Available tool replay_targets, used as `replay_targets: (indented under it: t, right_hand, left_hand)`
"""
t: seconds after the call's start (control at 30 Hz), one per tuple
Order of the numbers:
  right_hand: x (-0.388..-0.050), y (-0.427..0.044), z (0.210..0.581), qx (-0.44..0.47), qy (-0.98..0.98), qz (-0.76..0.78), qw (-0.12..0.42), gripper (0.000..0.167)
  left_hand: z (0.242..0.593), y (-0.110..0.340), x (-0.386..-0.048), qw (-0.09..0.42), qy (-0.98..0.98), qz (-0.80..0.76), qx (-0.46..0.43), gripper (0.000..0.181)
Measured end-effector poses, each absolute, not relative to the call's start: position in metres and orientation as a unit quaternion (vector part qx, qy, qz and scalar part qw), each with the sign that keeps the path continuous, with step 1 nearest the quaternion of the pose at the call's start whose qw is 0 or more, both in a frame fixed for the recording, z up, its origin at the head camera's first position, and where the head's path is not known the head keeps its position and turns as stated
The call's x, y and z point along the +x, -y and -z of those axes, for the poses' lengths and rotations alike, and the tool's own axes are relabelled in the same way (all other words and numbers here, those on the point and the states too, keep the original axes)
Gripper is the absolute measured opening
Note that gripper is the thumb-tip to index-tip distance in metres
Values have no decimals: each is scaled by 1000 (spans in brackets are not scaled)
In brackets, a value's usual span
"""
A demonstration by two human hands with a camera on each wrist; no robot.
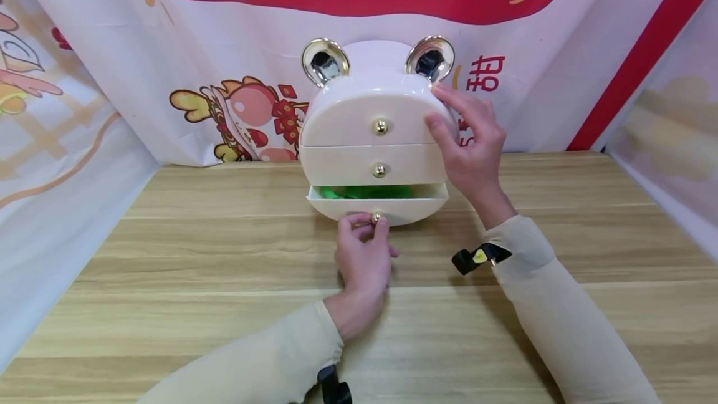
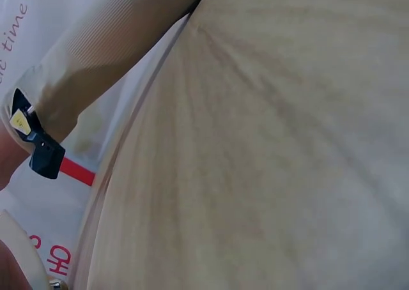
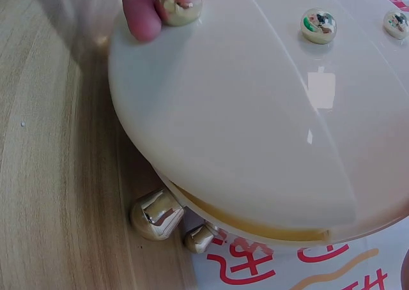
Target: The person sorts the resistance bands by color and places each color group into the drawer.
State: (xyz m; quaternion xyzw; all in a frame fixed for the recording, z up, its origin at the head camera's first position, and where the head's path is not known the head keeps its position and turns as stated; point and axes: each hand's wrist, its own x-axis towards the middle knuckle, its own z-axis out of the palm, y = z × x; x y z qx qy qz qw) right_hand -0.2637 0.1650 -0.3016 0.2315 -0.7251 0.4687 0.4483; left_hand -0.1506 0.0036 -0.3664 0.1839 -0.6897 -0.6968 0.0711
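Note:
A white drawer box (image 1: pixel 373 105) with a rounded top and two gold-rimmed ears stands on the table. Its bottom drawer (image 1: pixel 336 206) is partly pulled out, and something green (image 1: pixel 364 192) shows inside. My left hand (image 1: pixel 363 257) pinches that drawer's gold knob (image 3: pixel 179 9) between thumb and fingers. With my right hand (image 1: pixel 477 145) I hold the box's upper right side, thumb on the front and index finger near the right ear (image 1: pixel 430 59); the other fingers are partly hidden. The top drawer (image 1: pixel 336 123) and the middle drawer (image 1: pixel 336 166) are closed.
The wood-grain table (image 1: pixel 224 254) spreads around the box. Behind it hangs a white and red printed cloth (image 1: pixel 235 36), close to the box's back. Gold feet (image 3: pixel 156 213) show under the box. Black wrist straps (image 1: pixel 477 257) sit on the sleeves.

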Motion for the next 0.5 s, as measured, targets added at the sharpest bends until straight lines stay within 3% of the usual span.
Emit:
replay_targets:
  t: [0.5]
  right_hand:
    - [-264, -166, 300, 234, 728, -463, 448, 38]
  left_hand:
    - [366, -4, -170, 95, 668, 715, 182, 21]
